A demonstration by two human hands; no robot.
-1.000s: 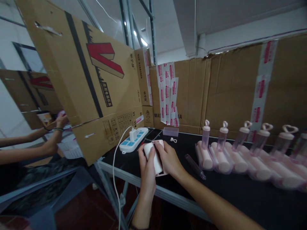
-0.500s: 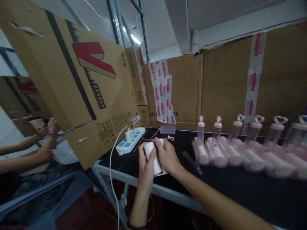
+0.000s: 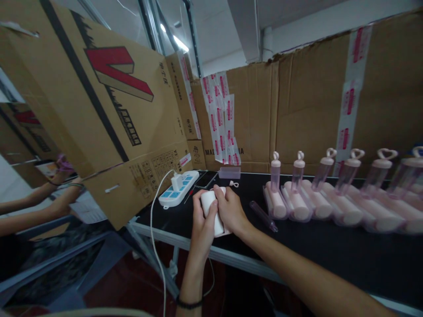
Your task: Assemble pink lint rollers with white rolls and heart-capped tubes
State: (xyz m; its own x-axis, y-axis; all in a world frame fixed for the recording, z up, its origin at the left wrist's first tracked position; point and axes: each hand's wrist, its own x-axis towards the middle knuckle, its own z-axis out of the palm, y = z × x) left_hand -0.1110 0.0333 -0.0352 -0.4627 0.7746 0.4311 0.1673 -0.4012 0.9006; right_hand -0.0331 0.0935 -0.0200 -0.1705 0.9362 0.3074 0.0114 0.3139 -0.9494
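My left hand [image 3: 204, 220] is closed round a white roll [image 3: 209, 201], its thumb lying along the roll's side. Against the roll's other side, my right hand [image 3: 229, 211] grips with bent fingers. Below the roll's near end a pale pink edge [image 3: 225, 233] shows; most of that part is hidden by the roll and my fingers. Just right of my hands, a clear purple tube [image 3: 263, 215] lies on the black table [image 3: 238, 253]. Beyond them rests a small pale cap with a loop [image 3: 234, 184].
Several pale rolls in clear pink covers [image 3: 300, 206], with upright looped handles, line the right side. A power strip [image 3: 178, 190] with a plugged-in white cable, a phone [image 3: 206, 179] and a clear purple box [image 3: 230, 172] lie behind. Cardboard walls [image 3: 307, 105] enclose the table; another person's arm [image 3: 42, 209] shows left.
The view has shifted slightly, so the table things sit a little higher in the picture. Both hands keep their hold on the white roll, which has barely turned.
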